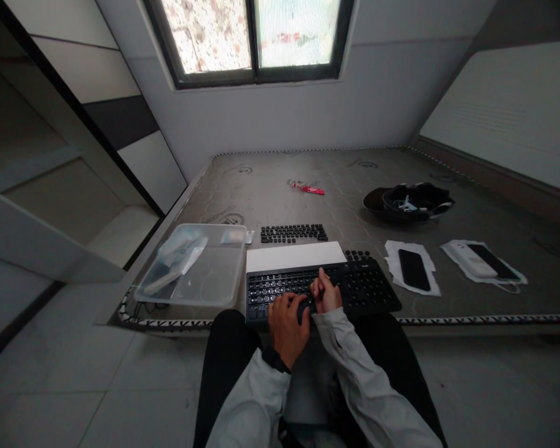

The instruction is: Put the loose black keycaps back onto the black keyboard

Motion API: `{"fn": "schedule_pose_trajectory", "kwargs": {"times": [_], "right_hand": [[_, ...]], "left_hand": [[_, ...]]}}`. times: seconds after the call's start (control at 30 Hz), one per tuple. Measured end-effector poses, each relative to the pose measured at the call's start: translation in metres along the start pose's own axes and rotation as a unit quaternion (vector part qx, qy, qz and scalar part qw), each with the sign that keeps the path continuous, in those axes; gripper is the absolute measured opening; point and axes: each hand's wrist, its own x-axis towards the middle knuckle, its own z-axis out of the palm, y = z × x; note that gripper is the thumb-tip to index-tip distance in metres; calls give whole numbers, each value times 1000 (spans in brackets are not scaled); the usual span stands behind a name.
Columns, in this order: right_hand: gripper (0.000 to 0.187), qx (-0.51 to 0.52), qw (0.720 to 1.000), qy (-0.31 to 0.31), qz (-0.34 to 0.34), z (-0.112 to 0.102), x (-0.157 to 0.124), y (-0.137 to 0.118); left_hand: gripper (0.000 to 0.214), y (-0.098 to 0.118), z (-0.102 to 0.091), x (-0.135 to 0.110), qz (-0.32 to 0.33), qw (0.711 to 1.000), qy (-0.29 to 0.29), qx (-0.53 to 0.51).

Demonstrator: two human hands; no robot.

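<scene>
A black keyboard (pixel 371 286) lies at the mattress's front edge, before my knees. Many of its left and middle positions show bare switches without caps. My left hand (pixel 289 320) rests on the lower middle of the keyboard, its thumb and forefinger curled around a dark rounded piece (pixel 303 306). Just right of it, my right hand (pixel 325 294) is closed on a dark slim tool, mostly hidden by the fingers. Behind the keyboard, removed black keycaps (pixel 293 233) are laid out in rows; more keycaps (pixel 358 255) sit right of a white strip (pixel 296 256).
A clear plastic box (pixel 217 267) with bagged items stands on the left. To the right lie a phone (pixel 414 270) on white cloth, another dark device (pixel 492 261) with a white piece, and a black cap (pixel 408 202). A red packet (pixel 310 188) lies farther back.
</scene>
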Motion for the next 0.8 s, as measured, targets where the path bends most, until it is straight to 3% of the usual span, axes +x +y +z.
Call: {"fn": "schedule_pose_trajectory", "kwargs": {"times": [0.2, 0.5, 0.8], "right_hand": [[55, 70, 997, -4, 35, 0, -2, -7], [52, -14, 999, -3, 38, 3, -7, -4], [54, -36, 998, 14, 40, -1, -6, -3]], "left_hand": [[25, 0, -1, 0, 3, 1000, 2, 7], [25, -1, 1, -1, 3, 1000, 7, -3], [25, 1, -1, -1, 4, 1000, 18, -3]]}}
